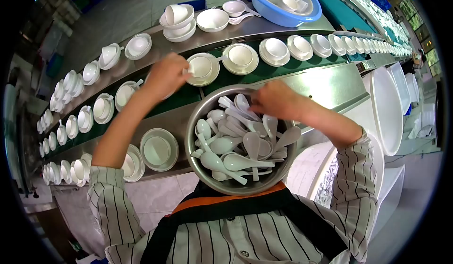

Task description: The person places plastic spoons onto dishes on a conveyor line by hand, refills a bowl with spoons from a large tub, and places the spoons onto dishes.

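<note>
A round steel basin against my body holds a heap of white soup spoons. My right hand is at the basin's far right rim, its fingers bent down and closed on a soup spoon among the others. My left hand hangs over the green conveyor belt, just left of a white bowl on a saucer. Its fingers are pinched together. A small white piece shows at the fingertips, but I cannot make out whether it is held. Another bowl setting is partly hidden beneath this hand.
Bowl-and-saucer sets line the belt both ways, some with spoons. Stacked bowls stand on the steel ledge beyond, near a blue tub of dishes. More stacked dishes sit on the near ledge; large white containers stand right.
</note>
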Demonstrator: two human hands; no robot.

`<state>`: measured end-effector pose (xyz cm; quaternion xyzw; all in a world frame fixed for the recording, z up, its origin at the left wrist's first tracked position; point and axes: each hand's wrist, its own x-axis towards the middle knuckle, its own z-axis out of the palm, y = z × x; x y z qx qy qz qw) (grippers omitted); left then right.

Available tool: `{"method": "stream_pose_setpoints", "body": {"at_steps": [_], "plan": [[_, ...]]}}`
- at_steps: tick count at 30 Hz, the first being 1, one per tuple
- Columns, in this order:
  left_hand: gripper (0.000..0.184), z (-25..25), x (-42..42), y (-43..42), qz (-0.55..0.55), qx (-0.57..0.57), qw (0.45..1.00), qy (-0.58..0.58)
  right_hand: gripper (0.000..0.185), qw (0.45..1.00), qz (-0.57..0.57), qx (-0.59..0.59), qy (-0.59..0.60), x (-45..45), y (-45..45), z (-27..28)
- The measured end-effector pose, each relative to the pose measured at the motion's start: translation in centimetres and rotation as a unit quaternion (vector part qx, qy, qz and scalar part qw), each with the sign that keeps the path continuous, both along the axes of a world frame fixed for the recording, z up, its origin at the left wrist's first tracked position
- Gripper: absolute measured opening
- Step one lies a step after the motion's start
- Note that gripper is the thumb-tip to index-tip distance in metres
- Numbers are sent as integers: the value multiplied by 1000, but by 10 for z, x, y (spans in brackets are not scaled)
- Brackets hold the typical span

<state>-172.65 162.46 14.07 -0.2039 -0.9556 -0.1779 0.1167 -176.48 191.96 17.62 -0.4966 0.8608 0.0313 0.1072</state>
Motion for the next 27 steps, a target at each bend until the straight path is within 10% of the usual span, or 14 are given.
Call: {"method": "stream_pose_setpoints", "body": {"at_steps": [5,13,16,19,27], "plan": [[14,6,48,99,-262,-3,965,-21,23,996,-24,-78,27,24,11,-45],[11,49,56,73,-129,263,906,-305,14,939,-41,-310,-140,14,18,-3],[10,60,35,44,2,448,862,-235,26,867,-130,-379,-297,-27,14,17],[11,58,-14,7,74,381,911,-138,32,767,-252,-377,-453,-89,10,4],[9,9,-88,-29,96,98,990,-35,15,918,-153,-351,105,-173,-18,-56]]}}
